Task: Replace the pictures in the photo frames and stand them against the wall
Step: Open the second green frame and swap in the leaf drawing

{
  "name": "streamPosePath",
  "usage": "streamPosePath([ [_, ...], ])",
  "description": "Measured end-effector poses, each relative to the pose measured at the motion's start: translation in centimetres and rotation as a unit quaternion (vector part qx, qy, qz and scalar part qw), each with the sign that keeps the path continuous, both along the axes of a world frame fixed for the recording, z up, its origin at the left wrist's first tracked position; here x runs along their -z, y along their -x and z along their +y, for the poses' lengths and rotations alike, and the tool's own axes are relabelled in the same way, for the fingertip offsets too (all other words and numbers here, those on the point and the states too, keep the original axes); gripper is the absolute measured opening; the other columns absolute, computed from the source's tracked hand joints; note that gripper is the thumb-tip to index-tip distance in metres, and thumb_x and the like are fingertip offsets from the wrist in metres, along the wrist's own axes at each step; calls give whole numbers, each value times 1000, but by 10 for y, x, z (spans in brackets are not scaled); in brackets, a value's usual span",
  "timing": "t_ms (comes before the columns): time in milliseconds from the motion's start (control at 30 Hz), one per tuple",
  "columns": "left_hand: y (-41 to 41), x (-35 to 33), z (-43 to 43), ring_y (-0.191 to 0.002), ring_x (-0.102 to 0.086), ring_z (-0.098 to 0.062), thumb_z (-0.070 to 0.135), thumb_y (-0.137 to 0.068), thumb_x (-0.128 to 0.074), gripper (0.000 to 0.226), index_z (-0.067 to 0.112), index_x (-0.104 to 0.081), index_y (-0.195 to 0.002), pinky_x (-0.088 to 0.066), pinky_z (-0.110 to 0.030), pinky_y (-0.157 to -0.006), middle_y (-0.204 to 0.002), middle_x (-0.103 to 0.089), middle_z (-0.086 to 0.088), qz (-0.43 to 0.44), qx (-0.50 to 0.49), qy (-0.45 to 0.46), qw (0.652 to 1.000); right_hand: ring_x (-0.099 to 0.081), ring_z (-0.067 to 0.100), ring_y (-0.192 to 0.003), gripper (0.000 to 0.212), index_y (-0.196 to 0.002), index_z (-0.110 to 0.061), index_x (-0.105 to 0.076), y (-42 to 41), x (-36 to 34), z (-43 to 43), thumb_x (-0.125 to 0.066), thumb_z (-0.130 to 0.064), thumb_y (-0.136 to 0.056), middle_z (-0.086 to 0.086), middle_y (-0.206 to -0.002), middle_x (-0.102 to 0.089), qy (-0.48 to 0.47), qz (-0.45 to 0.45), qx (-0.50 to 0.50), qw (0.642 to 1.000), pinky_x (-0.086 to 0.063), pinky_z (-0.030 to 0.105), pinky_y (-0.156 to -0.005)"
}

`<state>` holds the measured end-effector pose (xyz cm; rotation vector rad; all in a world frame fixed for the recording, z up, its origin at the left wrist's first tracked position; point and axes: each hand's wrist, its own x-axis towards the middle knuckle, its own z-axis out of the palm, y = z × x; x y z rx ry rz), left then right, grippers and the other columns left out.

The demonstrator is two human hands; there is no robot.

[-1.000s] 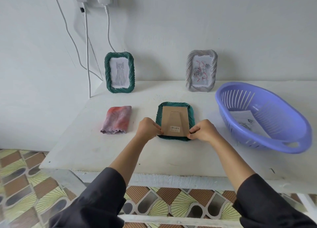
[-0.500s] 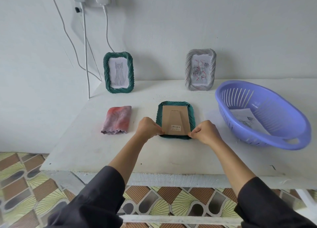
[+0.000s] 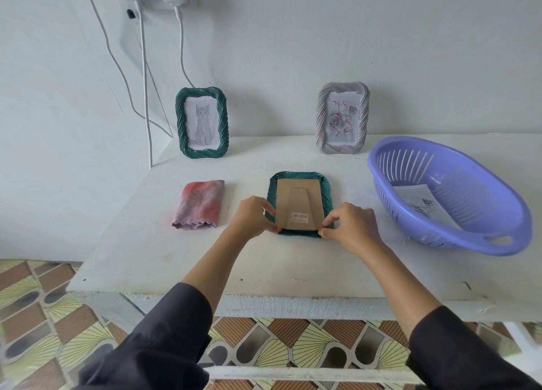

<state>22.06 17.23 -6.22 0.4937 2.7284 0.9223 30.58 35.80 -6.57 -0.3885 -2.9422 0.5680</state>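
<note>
A white desk (image 3: 176,257) is standing against a plain white wall (image 3: 293,52), and near its middle a green frame (image 3: 326,190) is lying face down, its brown cardboard back (image 3: 293,202) turned up with the fold-out stand and a barcode sticker showing. The person's left hand (image 3: 252,221) and right hand (image 3: 352,228) are working at the two near corners of that back. On each side the fingers (image 3: 328,224) are curled in, thumb and forefinger pinching the lower edge where board meets rim. To my eye the back is being seated into the rim, so this frame is partway through its picture change; whether a new picture is already inside I cannot tell. The next move is calling for the board to sit flush, then for the frame to be turned over and stood upright at the wall. Two others are already leaning there, well apart: a green cat frame (image 3: 201,122) and a grey rose frame (image 3: 342,118). A folded pinkish cloth (image 3: 199,204) is lying to the left, and a lilac basket (image 3: 498,213) holding printed sheets (image 3: 419,199) is sitting to the right. White cables (image 3: 143,81) are hanging from plugs high on the wall, and patterned floor tiles (image 3: 44,316) are showing below the desk edge.
</note>
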Motion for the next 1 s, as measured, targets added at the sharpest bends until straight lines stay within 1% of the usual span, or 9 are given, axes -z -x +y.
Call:
streamPosePath([
  [133, 4, -1, 3, -80, -54, -12, 15, -70, -79, 24, 10, -76, -94, -36, -4, -52, -97, -68, -3, 36, 57, 43, 997, -61, 20, -90, 12, -83, -16, -75, 3, 3, 1, -68, -26, -82, -1, -95, -69, -42, 29, -59, 997, -33, 27, -78],
  [167, 4, -2, 4, -83, -57, -15, 15, -72, -77, 22, 10, -76, -94, -37, -6, -57, -99, -69, -4, 43, 72, 58, 995, -61, 22, -89, 14, -80, -13, -74, 4, 4, 1, -67, -24, -83, 1, -92, -69, -55, 31, -78, 995, -36, 28, -78],
  [233, 5, -2, 4, -92, -61, -20, 17, -75, -75, 20, 11, -76, -94, -43, -21, -73, -101, -69, -3, 55, 97, 83, 990, -60, 24, -87, 18, -80, -7, -72, 5, 5, 2, -63, -22, -85, 4, -90, -68, -80, 28, -106, 991, -37, 28, -80],
  [267, 6, -2, 3, -95, -61, -21, 19, -76, -74, 20, 11, -75, -94, -44, -25, -77, -102, -69, -3, 60, 109, 91, 988, -59, 25, -87, 20, -82, -6, -71, 6, 7, 3, -61, -22, -87, 5, -91, -67, -90, 25, -115, 989, -37, 28, -81],
  [433, 8, -3, -4, -93, -60, -20, 23, -79, -72, 21, 11, -75, -97, -45, -30, -81, -103, -68, -5, 74, 154, 99, 980, -57, 26, -91, 27, -89, -4, -67, 6, 11, 4, -49, -24, -93, 7, -94, -66, -157, 10, -162, 974, -38, 32, -91],
  [633, 8, -2, -7, -89, -62, -18, 24, -79, -72, 18, 14, -76, -94, -46, -27, -80, -100, -70, -2, 92, 161, 79, 979, -57, 26, -94, 27, -90, -6, -62, 5, 9, 1, -42, -23, -97, 7, -97, -64, -202, 8, -181, 963, -35, 31, -92],
  [800, 9, 0, -5, -74, -61, -11, 18, -72, -77, 14, 10, -76, -84, -48, -21, -73, -86, -72, -4, 79, 140, 17, 987, -56, 21, -98, 23, -95, -12, -67, 6, 2, 6, -55, -31, -90, 2, -101, -64, -141, 23, -132, 981, -32, 28, -86],
  [933, 9, 5, -6, -76, -58, -10, 20, -68, -81, 33, 13, -71, -98, -41, -6, -62, -87, -68, -1, 67, 125, -6, 990, -55, 23, -100, 31, -93, -13, -69, 3, 2, 6, -59, -42, -86, 4, -102, -60, -139, 4, -68, 988, -36, 32, -86],
  [1000, 11, 6, -6, -78, -57, -12, 21, -66, -83, 40, 13, -69, -102, -39, -5, -60, -92, -67, -3, 58, 115, -11, 992, -54, 23, -98, 30, -88, -13, -72, 3, 3, 4, -60, -40, -85, 5, -100, -59, -125, 0, -57, 991, -36, 32, -85],
])
